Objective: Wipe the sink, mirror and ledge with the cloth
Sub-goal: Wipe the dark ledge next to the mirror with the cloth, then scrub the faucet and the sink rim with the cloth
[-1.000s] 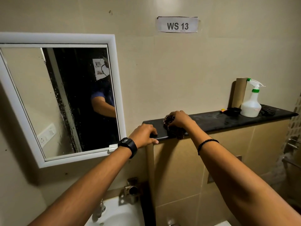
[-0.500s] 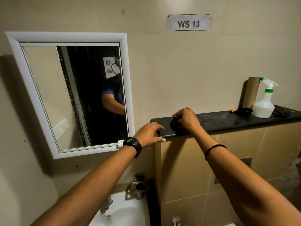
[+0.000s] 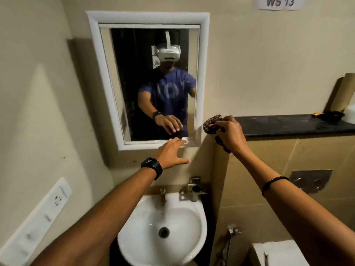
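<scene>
Cloth (image 3: 212, 124): dark, patterned, bunched into a wad; gripped in the right hand (image 3: 229, 134), whose fingers curl closed around it, one end bulging out above the knuckles and a tail hanging below the palm. Position: at the left end of the ledge (image 3: 288, 124), level with its top edge, between ledge and mirror (image 3: 134, 73); whether it touches the stone cannot be told. The wadded hold probably gives a firm pad for rubbing. Left hand (image 3: 171, 152): empty, fingers straight and spread, stretched toward the mirror's lower white frame; tips blurred, so contact is unclear. Likely purpose: to steady the frame for wiping the glass. Mirror: wall-mounted, spots and streaks visible along the left of the glass, so apparently not yet cleaned. Ledge: black stone, dull smears on top; small dark items and a cardboard tube (image 3: 343, 93) at the far right end. Sink (image 3: 192, 217): white basin directly below the mirror, tap (image 3: 163, 194) at the back, well apart from the cloth. Wrists: watch (image 3: 152, 167) left, beaded bracelet (image 3: 274, 184) right.
</scene>
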